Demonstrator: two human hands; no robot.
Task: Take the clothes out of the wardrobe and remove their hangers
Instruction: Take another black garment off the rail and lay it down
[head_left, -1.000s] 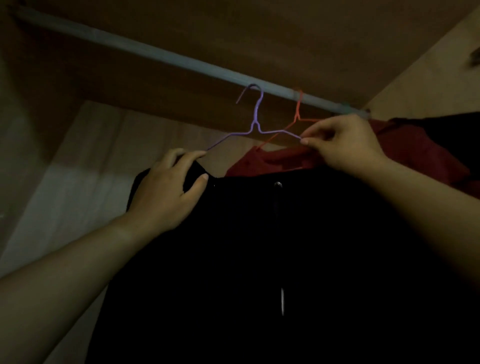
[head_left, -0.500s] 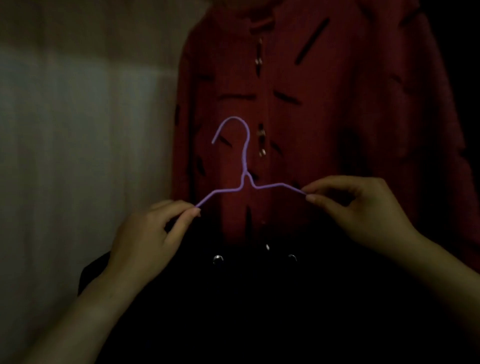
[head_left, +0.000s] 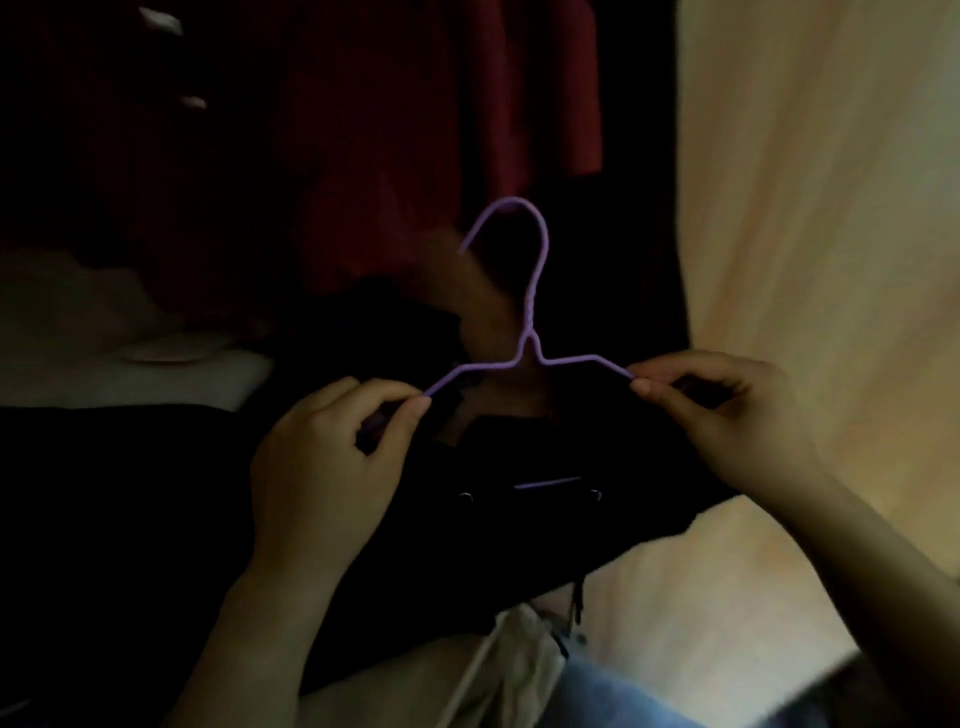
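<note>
The scene is dim and slightly blurred. I hold a thin purple wire hanger (head_left: 530, 332) upright in front of me, its hook at the top curving over to the left. My left hand (head_left: 324, 467) pinches the hanger's left shoulder between thumb and forefinger, the other fingers (head_left: 332, 400) curled in loosely. My right hand (head_left: 722, 410) pinches the right shoulder the same way, fingertips closed tight on the wire. A black garment (head_left: 519, 535) is on the hanger, bunched below my hands; the two sloping shoulders of the wire stand bare above it, and a short stretch of the hanger's bottom bar shows through the neck opening, between two small metal snaps. Behind the hanger hangs a dark red garment (head_left: 415, 130), well back in the shadow. To the right is a pale wooden panel (head_left: 831, 208). At the bottom edge a piece of light cloth (head_left: 519, 665) and some blue denim (head_left: 613, 696) show beneath the black garment.
</note>
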